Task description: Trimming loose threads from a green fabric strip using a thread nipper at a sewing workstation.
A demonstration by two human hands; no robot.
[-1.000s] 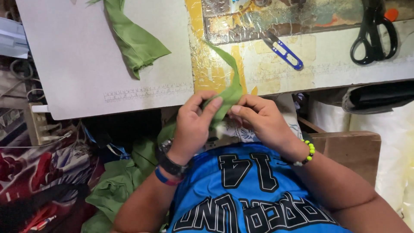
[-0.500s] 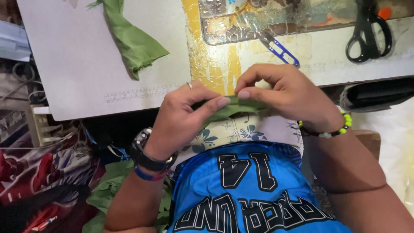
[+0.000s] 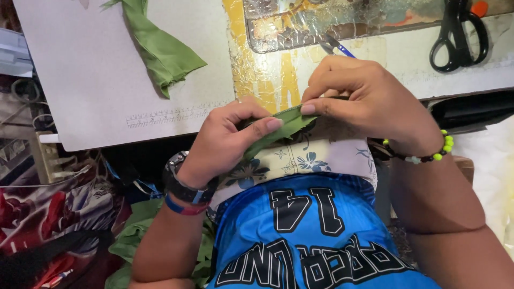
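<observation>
Two hands meet over one narrow strip of green cloth (image 3: 284, 124), held just above the person's lap at the near edge of the sewing table (image 3: 176, 69). Far off to the left of the left hand, a pile of red patterned fabric (image 3: 48, 225) sits low, and up on the grey board another green scrap (image 3: 160, 48) lies loose. The left hand (image 3: 227, 139) pinches the strip's left end between thumb and curled fingers, closed tight. The strip runs left to right, rising slightly toward the right hand (image 3: 364, 104), which pinches its other end, fingers narrow. Both hands share it evenly; neither is nearer. Beyond the right hand lie a blue-handled snipper (image 3: 337, 47) and, further right, black scissors (image 3: 460, 35).
</observation>
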